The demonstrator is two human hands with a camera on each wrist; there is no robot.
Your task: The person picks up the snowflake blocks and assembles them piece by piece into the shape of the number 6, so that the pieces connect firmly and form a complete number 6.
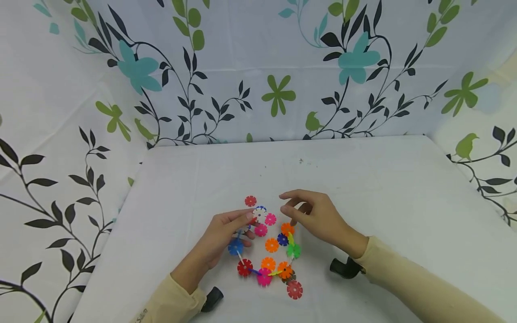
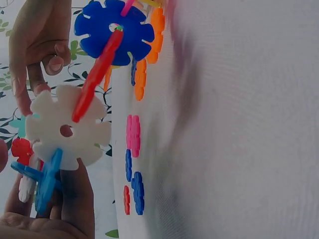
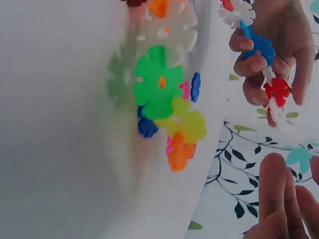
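My left hand point(image 1: 216, 237) pinches one part of a chain of notched, flower-shaped plastic discs. Near those fingers are a white disc point(image 1: 259, 215) and a blue disc point(image 1: 235, 247). From there the chain curves round through a red disc point(image 1: 244, 268), a pink disc point(image 1: 264, 277) and a green disc point(image 1: 294, 250) to an orange disc point(image 1: 287, 229). My right hand point(image 1: 319, 217) hovers just right of the chain, fingers loosely bent and holding nothing. In the right wrist view, a white disc joined to a red disc point(image 3: 277, 91) hangs by the left hand's fingers.
Loose discs lie about the chain on the white tabletop point(image 1: 363, 179): a red disc point(image 1: 250, 201) behind, pink disc point(image 1: 260, 230) and orange disc point(image 1: 272, 245) inside the curve, another red disc point(image 1: 295, 290) in front. Patterned cloth point(image 1: 242, 67) hangs behind the table.
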